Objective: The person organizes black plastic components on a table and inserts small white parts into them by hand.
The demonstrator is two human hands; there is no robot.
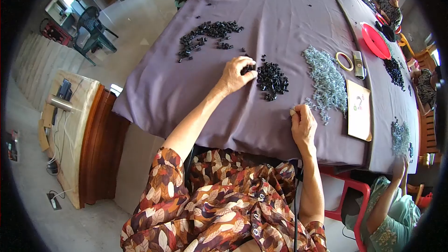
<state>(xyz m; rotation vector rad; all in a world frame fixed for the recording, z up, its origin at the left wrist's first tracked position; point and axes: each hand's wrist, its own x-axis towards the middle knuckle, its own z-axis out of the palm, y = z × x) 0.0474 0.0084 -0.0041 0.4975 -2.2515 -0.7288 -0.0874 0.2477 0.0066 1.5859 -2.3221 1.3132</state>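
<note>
On the purple-grey cloth (280,23), my left hand (235,75) curves its fingers around some small black pieces at the left edge of a black pile (272,80). My right hand (303,123) has its thumb and fingertips pinched together just below a pile of small clear pieces (326,79); anything between them is too small to make out. Farther to the left lies another spread of black pieces (210,32).
Right of the clear pile are a tape roll (344,61), a small device (359,65) and a flat board (358,110). Beyond are a red basin (375,41) and several people. A wooden cabinet (100,144) stands at left.
</note>
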